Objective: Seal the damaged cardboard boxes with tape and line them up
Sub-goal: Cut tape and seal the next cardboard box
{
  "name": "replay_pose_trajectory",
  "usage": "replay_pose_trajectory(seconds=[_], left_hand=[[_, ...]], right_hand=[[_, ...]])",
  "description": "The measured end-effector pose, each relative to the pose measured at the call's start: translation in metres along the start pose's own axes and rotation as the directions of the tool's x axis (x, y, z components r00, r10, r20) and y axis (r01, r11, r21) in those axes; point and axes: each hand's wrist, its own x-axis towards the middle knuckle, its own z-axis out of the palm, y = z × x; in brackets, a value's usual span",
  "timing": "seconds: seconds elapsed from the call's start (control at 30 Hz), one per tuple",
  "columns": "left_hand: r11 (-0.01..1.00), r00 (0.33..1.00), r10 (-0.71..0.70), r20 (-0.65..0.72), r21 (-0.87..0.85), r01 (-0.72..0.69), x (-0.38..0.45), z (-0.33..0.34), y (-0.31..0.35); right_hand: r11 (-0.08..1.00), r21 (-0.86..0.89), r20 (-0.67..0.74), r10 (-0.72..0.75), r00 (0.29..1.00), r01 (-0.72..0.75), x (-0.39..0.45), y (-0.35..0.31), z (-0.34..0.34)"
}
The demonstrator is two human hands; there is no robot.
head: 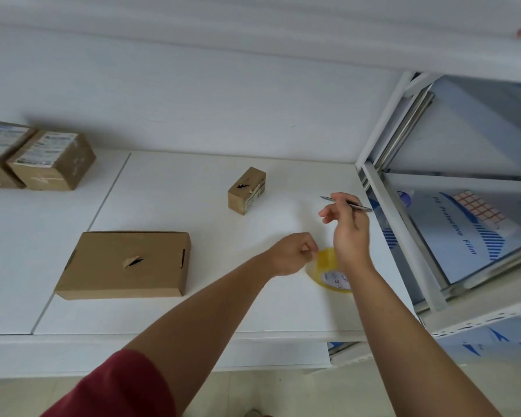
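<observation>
A flat cardboard box [124,263] with a torn hole in its top lies on the white table [193,311] at the left. A small upright cardboard box [245,191] with a tear near its top stands farther back. A yellowish roll of clear tape [328,270] lies on the table at the right, partly hidden by my right wrist. My left hand [292,254] has its fingers curled right at the roll's left edge; whether they pinch the tape end is unclear. My right hand [346,224] is above the roll and holds a thin metal blade [348,203] between its fingers.
Two labelled cardboard boxes [33,158] sit side by side at the far left against the wall. A white metal shelf rack [403,236] with blue-printed protective film sheets [463,236] stands close on the right. The table's front edge runs below my forearms.
</observation>
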Motion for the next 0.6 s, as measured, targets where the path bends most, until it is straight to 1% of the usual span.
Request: replay_pose_trajectory(seconds=[0.07,0.1,0.13,0.2,0.23,0.3,0.33,0.47,0.6], left_hand=[[1.0,0.999,-0.015,0.032,-0.01,0.016,0.002,-0.005,-0.001],[0.999,0.997,-0.041,0.064,0.031,0.039,0.002,-0.01,-0.003],[0.988,0.993,-0.068,0.092,0.145,0.054,0.003,-0.018,-0.004],[0.901,0.978,-0.138,0.158,0.429,0.058,0.004,-0.036,-0.011],[0.869,0.965,-0.17,0.198,0.492,0.052,0.003,-0.044,-0.015],[0.859,0.943,-0.197,0.267,0.511,0.035,0.002,-0.056,-0.019],[0.856,0.94,-0.2,0.278,0.517,0.029,0.001,-0.059,-0.021],[0.837,0.96,-0.153,0.234,0.547,0.0,-0.004,-0.069,-0.023],[0.893,0.954,-0.152,0.258,0.449,0.021,-0.013,-0.081,-0.024]], right_hand=[[0.999,0.025,-0.022,0.024,0.999,-0.024,0.003,0.001,-0.008],[0.999,0.016,-0.015,0.032,0.999,-0.031,0.003,0.001,-0.009],[0.999,0.002,-0.005,0.035,0.999,-0.035,0.004,0.001,-0.008],[0.999,-0.008,0.013,0.048,0.999,-0.048,0.003,0.001,-0.006],[0.999,0.003,0.014,0.053,0.998,-0.053,0.002,0.0,-0.006],[0.998,0.034,0.008,0.061,0.998,-0.061,0.002,0.0,-0.008],[0.997,0.04,0.008,0.069,0.998,-0.069,0.002,-0.001,-0.009],[0.996,0.03,0.044,0.079,0.996,-0.081,0.002,-0.002,-0.006],[0.995,0.06,0.085,0.073,0.994,-0.078,-0.001,-0.002,-0.003]])
